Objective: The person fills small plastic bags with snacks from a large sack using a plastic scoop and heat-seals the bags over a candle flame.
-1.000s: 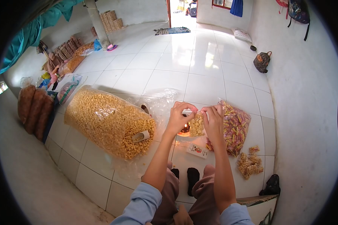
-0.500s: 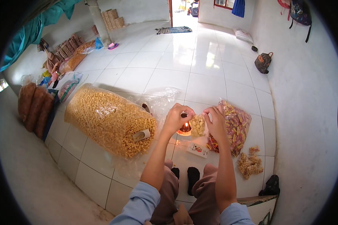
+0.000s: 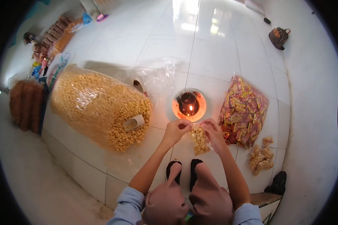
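My left hand and my right hand pinch the top edge of a small clear bag of yellow snack pieces, one at each side. The bag hangs between them, just below a round bowl with a small burning flame inside. Left of my hands lies a huge clear sack of the yellow snack, with a scoop resting at its mouth. On the right is a bag of red and yellow packets.
Several small filled bags lie at the right, near a black bag by the wall. Brown filled sacks stand at the far left. A person sits at the upper left. A patterned bag is at the upper right.
The view has tilted down, and the bowl with the flame now shows fully. The small bag has moved toward my body, its top edge stretched between my hands.
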Demonstrator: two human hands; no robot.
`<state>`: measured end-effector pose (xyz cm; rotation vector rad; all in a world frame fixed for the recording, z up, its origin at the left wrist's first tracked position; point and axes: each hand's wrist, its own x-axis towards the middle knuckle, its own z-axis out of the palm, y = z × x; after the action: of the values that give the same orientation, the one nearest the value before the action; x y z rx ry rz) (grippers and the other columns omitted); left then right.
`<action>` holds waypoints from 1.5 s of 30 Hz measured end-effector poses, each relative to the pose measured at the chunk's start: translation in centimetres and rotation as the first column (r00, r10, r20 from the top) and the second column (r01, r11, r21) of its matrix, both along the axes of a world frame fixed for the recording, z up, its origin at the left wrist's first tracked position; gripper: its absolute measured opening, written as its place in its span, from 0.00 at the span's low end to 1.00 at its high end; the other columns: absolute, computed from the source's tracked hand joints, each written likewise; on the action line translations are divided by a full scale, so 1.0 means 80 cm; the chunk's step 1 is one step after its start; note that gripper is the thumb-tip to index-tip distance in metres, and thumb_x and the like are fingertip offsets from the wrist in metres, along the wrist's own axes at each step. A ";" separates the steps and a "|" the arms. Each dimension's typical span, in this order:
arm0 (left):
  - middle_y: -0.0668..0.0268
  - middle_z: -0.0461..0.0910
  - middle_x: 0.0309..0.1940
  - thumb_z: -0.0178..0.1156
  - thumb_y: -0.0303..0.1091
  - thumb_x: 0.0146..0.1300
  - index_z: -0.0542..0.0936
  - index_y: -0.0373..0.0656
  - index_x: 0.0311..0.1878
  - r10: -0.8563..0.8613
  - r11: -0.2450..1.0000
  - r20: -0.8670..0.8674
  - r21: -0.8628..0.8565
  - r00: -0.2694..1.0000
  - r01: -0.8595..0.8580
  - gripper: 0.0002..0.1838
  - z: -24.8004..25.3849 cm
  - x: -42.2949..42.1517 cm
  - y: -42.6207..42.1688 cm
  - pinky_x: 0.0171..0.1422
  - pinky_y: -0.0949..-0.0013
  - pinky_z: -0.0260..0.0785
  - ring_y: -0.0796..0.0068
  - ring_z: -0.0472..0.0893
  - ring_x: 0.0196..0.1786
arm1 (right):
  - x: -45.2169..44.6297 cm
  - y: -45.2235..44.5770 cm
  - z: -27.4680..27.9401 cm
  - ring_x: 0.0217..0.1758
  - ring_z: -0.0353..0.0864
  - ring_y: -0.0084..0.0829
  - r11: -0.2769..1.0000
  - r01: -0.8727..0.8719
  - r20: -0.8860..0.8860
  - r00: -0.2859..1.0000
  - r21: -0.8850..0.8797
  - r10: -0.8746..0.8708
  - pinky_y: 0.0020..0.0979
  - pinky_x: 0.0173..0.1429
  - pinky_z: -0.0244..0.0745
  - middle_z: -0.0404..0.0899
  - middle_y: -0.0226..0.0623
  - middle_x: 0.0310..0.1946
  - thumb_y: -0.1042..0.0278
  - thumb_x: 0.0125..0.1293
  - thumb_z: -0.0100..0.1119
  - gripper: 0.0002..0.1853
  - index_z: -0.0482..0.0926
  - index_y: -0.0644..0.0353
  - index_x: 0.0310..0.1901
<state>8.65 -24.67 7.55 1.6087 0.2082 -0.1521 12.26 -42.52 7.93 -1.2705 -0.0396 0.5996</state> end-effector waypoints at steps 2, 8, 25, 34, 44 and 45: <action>0.68 0.80 0.31 0.59 0.27 0.59 0.79 0.34 0.38 0.017 0.999 -0.043 -0.037 0.999 -0.018 0.07 -0.037 0.002 -0.002 0.42 0.79 0.71 0.83 0.78 0.35 | 0.005 -0.001 -0.027 0.36 0.71 0.13 1.000 0.006 -0.121 0.993 -0.024 -0.009 0.15 0.37 0.64 0.74 0.25 0.34 0.68 0.63 0.54 0.08 0.73 0.61 0.40; 0.68 0.79 0.32 0.58 0.29 0.60 0.78 0.34 0.40 0.018 0.994 -0.130 -0.101 0.991 -0.031 0.08 -0.119 -0.001 -0.002 0.44 0.78 0.71 0.83 0.78 0.36 | 0.013 0.004 -0.093 0.33 0.74 0.15 0.947 0.024 -0.086 0.995 -0.320 -0.054 0.18 0.38 0.68 0.77 0.29 0.30 0.71 0.60 0.56 0.06 0.76 0.65 0.35; 0.68 0.80 0.29 0.63 0.34 0.55 0.80 0.38 0.35 0.132 0.986 -0.070 -0.091 0.989 -0.138 0.09 -0.148 -0.002 -0.017 0.38 0.78 0.70 0.82 0.78 0.31 | 0.007 0.019 -0.122 0.31 0.77 0.18 0.873 0.224 0.159 0.972 -0.434 -0.171 0.19 0.35 0.73 0.78 0.31 0.28 0.73 0.57 0.59 0.06 0.76 0.67 0.32; 0.65 0.82 0.25 0.65 0.35 0.52 0.83 0.37 0.33 0.062 0.996 -0.120 0.076 0.991 -0.053 0.11 -0.148 0.016 -0.003 0.36 0.77 0.71 0.80 0.80 0.29 | 0.021 0.009 -0.155 0.28 0.77 0.17 0.868 0.201 0.153 0.977 -0.454 -0.147 0.19 0.34 0.72 0.79 0.30 0.24 0.70 0.55 0.61 0.08 0.79 0.67 0.31; 0.67 0.83 0.28 0.64 0.37 0.52 0.83 0.36 0.35 0.119 0.987 -0.261 0.138 0.958 -0.085 0.13 -0.186 0.072 -0.001 0.37 0.77 0.68 0.84 0.78 0.31 | 0.082 0.011 -0.205 0.31 0.75 0.17 0.876 0.151 0.106 0.988 -0.458 -0.115 0.19 0.39 0.70 0.78 0.29 0.28 0.71 0.59 0.58 0.08 0.78 0.67 0.36; 0.67 0.83 0.28 0.64 0.37 0.52 0.83 0.36 0.36 0.110 0.990 -0.291 0.115 0.950 -0.079 0.13 -0.191 0.077 0.000 0.37 0.77 0.68 0.84 0.78 0.31 | 0.087 0.012 -0.209 0.31 0.74 0.16 0.891 0.163 0.093 0.986 -0.424 -0.136 0.19 0.39 0.70 0.77 0.28 0.28 0.72 0.59 0.57 0.08 0.78 0.67 0.36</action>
<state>14.84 -24.67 -7.73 1.6693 0.5324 -0.3141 19.26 -41.57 -8.77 -1.7062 0.1486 0.4474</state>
